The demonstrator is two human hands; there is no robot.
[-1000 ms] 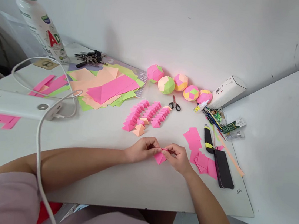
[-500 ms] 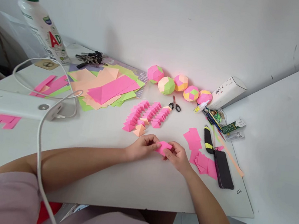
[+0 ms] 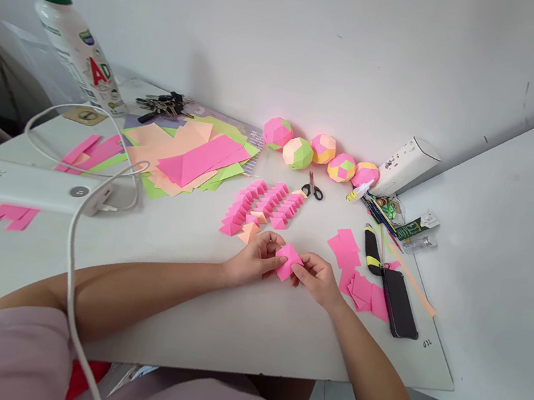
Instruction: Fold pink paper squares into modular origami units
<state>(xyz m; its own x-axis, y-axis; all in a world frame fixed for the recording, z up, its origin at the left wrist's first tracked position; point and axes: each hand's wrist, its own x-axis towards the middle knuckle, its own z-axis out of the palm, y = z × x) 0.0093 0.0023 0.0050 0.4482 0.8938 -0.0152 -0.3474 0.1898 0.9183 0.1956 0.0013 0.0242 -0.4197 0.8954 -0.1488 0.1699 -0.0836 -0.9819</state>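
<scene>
Both hands meet over the middle of the white table (image 3: pixel 208 325) around one small folded pink paper piece (image 3: pixel 288 260). My left hand (image 3: pixel 254 259) pinches its left side and my right hand (image 3: pixel 316 279) pinches its right side, so the piece is lifted slightly off the table. Just beyond my hands lie rows of folded pink paper units (image 3: pixel 261 206) with a few peach ones. To the right of my right hand lie loose pink paper squares (image 3: pixel 355 266).
Several coloured paper balls (image 3: pixel 322 151) line the wall beside small scissors (image 3: pixel 312 188), a white box (image 3: pixel 405 164), pens and a black phone (image 3: pixel 399 303). At the left are a stack of coloured sheets (image 3: pixel 188 151), keys, a bottle (image 3: pixel 72 44), a white power bank (image 3: pixel 23 185) and its cable.
The pink piece has been turned in my fingers, from pointing down toward me to a flatter diamond facing up. Both hands moved slightly away from me.
</scene>
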